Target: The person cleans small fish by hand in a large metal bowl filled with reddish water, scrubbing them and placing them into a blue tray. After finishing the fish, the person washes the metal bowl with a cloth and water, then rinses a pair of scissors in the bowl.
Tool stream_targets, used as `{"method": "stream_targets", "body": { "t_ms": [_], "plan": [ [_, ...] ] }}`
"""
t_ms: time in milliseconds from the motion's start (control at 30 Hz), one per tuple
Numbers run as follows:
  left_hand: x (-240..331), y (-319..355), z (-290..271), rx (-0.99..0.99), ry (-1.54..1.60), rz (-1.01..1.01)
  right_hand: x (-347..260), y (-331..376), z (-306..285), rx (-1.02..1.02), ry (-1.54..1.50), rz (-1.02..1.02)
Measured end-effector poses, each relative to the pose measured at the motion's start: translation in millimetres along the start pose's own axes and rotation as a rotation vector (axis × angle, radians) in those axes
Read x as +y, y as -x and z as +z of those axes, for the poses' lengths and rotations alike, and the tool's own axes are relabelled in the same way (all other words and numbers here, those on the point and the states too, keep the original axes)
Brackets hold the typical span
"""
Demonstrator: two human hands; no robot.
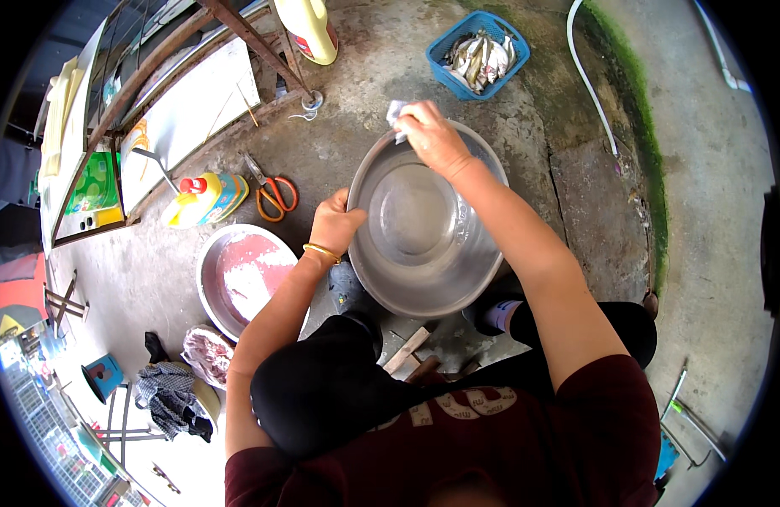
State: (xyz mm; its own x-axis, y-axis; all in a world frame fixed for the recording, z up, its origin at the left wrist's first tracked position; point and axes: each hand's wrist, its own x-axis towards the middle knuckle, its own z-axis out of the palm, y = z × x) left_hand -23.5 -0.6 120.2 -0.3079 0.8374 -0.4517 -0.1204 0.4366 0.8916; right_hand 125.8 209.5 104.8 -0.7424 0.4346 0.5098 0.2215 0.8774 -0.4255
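Note:
A large round metal basin [413, 291] stands in front of me between my feet, its inside wet-looking and without contents. My left hand [335, 221] grips its left rim, thumb over the edge. At the far rim my right hand [436, 139] is closed on a crumpled white cloth or wipe [396, 114]; its exact kind is hard to make out. The cloth lies against the rim.
Beyond the basin sits a blue plastic basket [436, 72] of small fish [481, 61]. To the left are orange-handled scissors [276, 198], a yellow detergent bottle [208, 198] and a basin of reddish water [206, 287]. A white hose [591, 80] lies at right.

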Motion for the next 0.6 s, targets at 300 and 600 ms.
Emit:
{"method": "stream_targets", "body": {
  "t_ms": [300, 600],
  "plan": [
    [-34, -8, -7, 0.143, 0.292, -0.023, 46, 174, -12, -0.106, 0.42, 0.451],
    [-68, -36, -6, 0.249, 0.233, 0.053, -126, 167, 50, -0.538, -0.69, 0.774]
  ]
}}
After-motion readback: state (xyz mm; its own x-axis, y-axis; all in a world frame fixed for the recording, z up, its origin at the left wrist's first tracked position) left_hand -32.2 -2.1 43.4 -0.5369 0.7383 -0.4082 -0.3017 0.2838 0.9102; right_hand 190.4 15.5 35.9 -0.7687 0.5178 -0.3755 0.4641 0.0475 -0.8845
